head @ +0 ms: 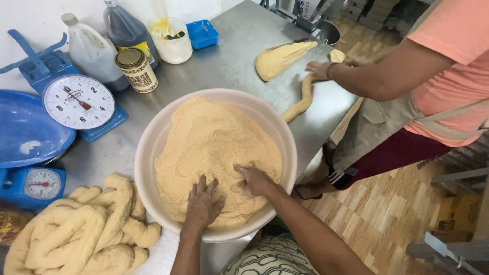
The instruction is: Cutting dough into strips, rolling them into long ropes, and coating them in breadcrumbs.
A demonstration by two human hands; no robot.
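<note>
A wide cream bowl [153, 137] sits on the steel table, heaped with tan breadcrumbs [214, 147]. My left hand [202, 203] lies flat on the crumbs at the near side, fingers spread. My right hand [254, 179] presses into the crumbs just beside it, fingers partly buried; whether it holds anything under the crumbs is hidden. To the left of the bowl lies a pile of thick dough ropes [86, 229].
Blue dial scales [79, 102] and a blue pan [25, 130] stand at the left. Jugs, a tin [136, 69] and a white container line the back. Across the table [229, 56] a co-worker's hand [320, 69] rolls a dough rope [303, 99] beside a dough wedge [280, 58].
</note>
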